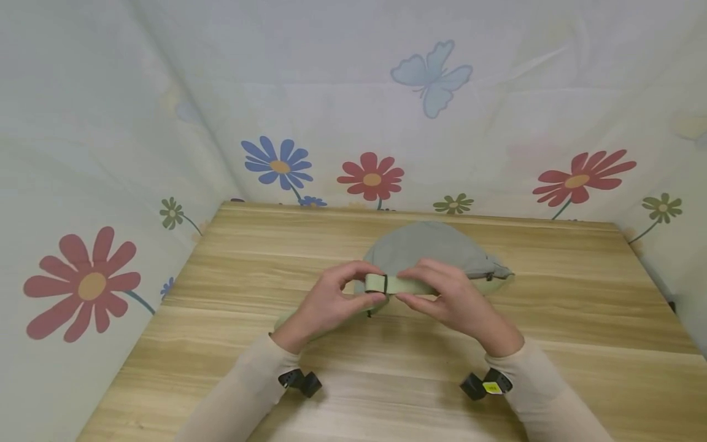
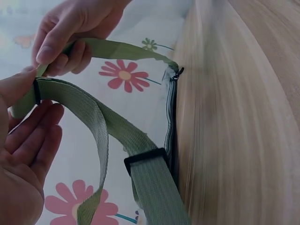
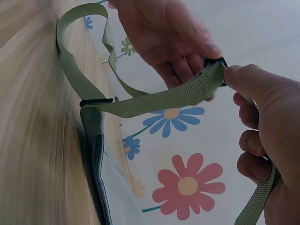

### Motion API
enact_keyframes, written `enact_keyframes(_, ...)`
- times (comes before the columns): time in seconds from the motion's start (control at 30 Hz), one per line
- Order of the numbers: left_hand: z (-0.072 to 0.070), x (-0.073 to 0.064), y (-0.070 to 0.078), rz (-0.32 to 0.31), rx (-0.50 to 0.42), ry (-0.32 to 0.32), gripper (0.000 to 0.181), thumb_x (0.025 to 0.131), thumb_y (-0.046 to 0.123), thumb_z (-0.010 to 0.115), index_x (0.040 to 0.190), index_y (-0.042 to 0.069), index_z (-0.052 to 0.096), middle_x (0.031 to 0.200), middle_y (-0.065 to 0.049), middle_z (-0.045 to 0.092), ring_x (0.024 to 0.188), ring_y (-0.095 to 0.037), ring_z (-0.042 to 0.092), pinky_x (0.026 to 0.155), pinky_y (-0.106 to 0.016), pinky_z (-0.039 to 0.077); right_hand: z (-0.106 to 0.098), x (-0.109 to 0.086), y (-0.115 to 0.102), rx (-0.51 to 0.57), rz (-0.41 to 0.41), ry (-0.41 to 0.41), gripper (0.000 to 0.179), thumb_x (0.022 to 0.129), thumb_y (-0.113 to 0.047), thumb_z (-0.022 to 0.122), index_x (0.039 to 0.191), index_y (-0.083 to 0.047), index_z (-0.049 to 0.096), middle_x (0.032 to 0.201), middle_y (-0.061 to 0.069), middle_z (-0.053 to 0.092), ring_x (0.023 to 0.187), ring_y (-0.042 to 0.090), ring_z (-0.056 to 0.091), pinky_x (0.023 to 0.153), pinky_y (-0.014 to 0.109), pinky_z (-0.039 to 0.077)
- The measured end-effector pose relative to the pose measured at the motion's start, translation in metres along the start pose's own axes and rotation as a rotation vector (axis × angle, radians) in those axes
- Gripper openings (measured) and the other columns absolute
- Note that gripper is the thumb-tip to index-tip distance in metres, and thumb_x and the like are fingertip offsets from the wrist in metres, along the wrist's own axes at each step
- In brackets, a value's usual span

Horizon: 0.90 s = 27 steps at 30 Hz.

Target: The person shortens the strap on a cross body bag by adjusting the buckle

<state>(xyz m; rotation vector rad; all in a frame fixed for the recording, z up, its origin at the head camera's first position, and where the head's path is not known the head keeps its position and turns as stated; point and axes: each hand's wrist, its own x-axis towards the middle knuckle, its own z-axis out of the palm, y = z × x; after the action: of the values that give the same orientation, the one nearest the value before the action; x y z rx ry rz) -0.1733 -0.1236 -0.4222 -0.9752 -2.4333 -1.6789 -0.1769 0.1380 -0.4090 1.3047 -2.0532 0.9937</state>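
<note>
A grey waist bag (image 1: 425,245) with a light green webbing strap (image 1: 411,285) lies on the table, its zipper (image 3: 97,173) along one edge. Above its near side, my left hand (image 1: 326,301) pinches the strap between thumb and fingers at a black slide buckle (image 1: 385,283), where the webbing folds into a small loop. My right hand (image 1: 455,301) grips the strap just right of that buckle, and the webbing runs down through its curled fingers (image 3: 253,166). A second black buckle (image 2: 147,161) sits lower on the strap, near the bag's end.
The wood-grain table (image 1: 232,258) reaches a white cloth backdrop (image 1: 331,92) printed with flowers and a butterfly. Cloth also hangs along the left and right sides. Each wrist wears a small black camera (image 1: 301,382) over a beige sleeve (image 1: 243,387).
</note>
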Motion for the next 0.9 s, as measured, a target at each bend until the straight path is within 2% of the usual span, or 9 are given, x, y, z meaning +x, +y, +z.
enact_keyframes(0.07,0.001,0.001,0.000,0.023,0.019,-0.009,0.030,0.094,0.014,0.086,0.122,0.015,0.076,0.115,0.002,0.078,0.106,-0.014,0.071,0.103,-0.040,0.058,0.003,0.002,-0.001,0.002,-0.011,-0.003,0.033,0.108,-0.036,0.066,0.115,-0.006,0.076,0.094,0.001,0.070,0.073,0.009,0.056,0.063,0.018,0.048)
enact_keyframes(0.17,0.001,0.002,0.000,0.047,0.032,-0.002,0.029,0.095,0.013,0.085,0.122,0.013,0.076,0.116,-0.001,0.079,0.109,-0.015,0.072,0.102,-0.039,0.060,0.002,0.000,-0.001,-0.012,0.038,-0.038,0.033,0.106,-0.036,0.070,0.119,-0.006,0.076,0.097,0.002,0.071,0.075,0.009,0.057,0.064,0.018,0.048)
enact_keyframes(0.37,-0.004,-0.002,-0.002,0.023,0.019,0.066,0.029,0.092,0.010,0.086,0.120,0.012,0.079,0.117,-0.003,0.080,0.112,-0.016,0.073,0.110,-0.042,0.057,-0.012,-0.012,0.002,-0.077,0.147,-0.046,0.033,0.099,-0.029,0.081,0.123,-0.007,0.075,0.105,0.003,0.076,0.077,0.008,0.060,0.066,0.018,0.050)
enact_keyframes(0.5,-0.006,-0.003,-0.005,0.041,0.002,0.080,0.029,0.092,0.006,0.086,0.119,0.009,0.079,0.114,-0.006,0.080,0.108,-0.017,0.073,0.109,-0.042,0.058,-0.016,-0.014,0.004,-0.095,0.126,-0.046,0.027,0.097,-0.023,0.084,0.118,-0.009,0.076,0.101,0.000,0.073,0.076,0.007,0.058,0.066,0.018,0.049)
enact_keyframes(0.7,-0.006,-0.005,-0.007,0.032,-0.018,0.060,0.030,0.093,0.006,0.085,0.122,0.009,0.077,0.116,-0.007,0.079,0.110,-0.014,0.072,0.108,-0.039,0.058,-0.015,-0.013,0.003,-0.078,0.112,-0.055,0.028,0.104,-0.034,0.075,0.115,-0.009,0.077,0.100,-0.001,0.072,0.078,0.006,0.057,0.068,0.016,0.048)
enact_keyframes(0.9,-0.005,-0.004,-0.005,0.026,-0.012,0.033,0.034,0.092,0.005,0.085,0.124,0.008,0.074,0.116,-0.007,0.078,0.109,-0.014,0.071,0.108,-0.044,0.059,-0.008,-0.008,0.001,-0.066,0.082,-0.051,0.028,0.104,-0.034,0.074,0.114,-0.008,0.076,0.098,-0.001,0.072,0.079,0.008,0.060,0.068,0.019,0.050)
